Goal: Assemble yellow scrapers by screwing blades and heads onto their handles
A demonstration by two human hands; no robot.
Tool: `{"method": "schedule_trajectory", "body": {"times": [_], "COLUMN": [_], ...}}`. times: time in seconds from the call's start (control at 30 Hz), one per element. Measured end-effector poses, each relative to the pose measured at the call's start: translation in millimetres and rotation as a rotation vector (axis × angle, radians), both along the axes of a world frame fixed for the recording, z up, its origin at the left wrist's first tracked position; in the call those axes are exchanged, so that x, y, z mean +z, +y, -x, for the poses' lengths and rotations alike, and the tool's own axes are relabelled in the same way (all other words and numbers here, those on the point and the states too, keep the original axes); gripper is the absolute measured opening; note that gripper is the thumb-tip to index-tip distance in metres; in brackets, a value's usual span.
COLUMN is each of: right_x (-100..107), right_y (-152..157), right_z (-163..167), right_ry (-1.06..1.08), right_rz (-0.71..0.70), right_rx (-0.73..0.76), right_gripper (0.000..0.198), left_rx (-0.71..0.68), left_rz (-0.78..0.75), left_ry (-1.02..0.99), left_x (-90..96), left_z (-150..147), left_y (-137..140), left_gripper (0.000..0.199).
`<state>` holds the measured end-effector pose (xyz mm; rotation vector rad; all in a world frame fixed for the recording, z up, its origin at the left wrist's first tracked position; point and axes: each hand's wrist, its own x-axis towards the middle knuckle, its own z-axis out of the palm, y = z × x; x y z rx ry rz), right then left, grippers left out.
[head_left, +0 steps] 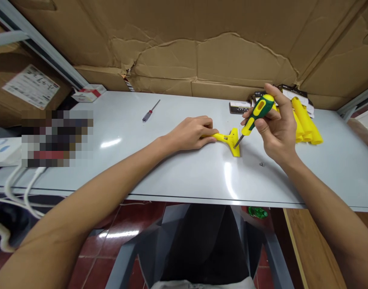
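My left hand (196,132) is closed around the handle of a yellow scraper (234,140), which lies on the table with its wide head toward the right. In my right hand (279,128) is a green and yellow screwdriver (258,114), tilted with its handle up and to the right. Its metal tip meets the scraper's head, near the lower part. A small cluster of metal bits (261,164), perhaps screws, lies on the table below my right hand; they are too small to make out.
A second screwdriver (150,111) lies at the back left. Yellow tubes (307,122) and small dark boxes (240,107) sit at the back right, a red and white box (89,93) at the far left corner. Cardboard (208,60) stands behind the table. White cables (29,192) hang at the left edge.
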<state>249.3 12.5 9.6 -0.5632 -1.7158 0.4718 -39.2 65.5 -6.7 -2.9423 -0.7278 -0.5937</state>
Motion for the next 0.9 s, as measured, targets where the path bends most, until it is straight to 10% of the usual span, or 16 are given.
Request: {"method": "schedule_trajectory", "body": {"times": [0.6, 0.9], "right_x": [16.6, 1.3], "right_y": [-6.7, -1.6], "right_z": [-11.5, -6.4], "right_ry": [-0.054, -0.065], "right_rz": [0.163, -0.049], "right_rx": [0.095, -0.113], "right_gripper": [0.058, 0.089], "left_rx": [0.010, 0.020], "left_rz": [0.000, -0.002], "left_ry": [-0.001, 0.000], "left_x": [0.7, 0.5], "left_z": [-0.4, -1.3], "left_y": [-1.2, -1.1], "left_gripper": [0.041, 0.037]}}
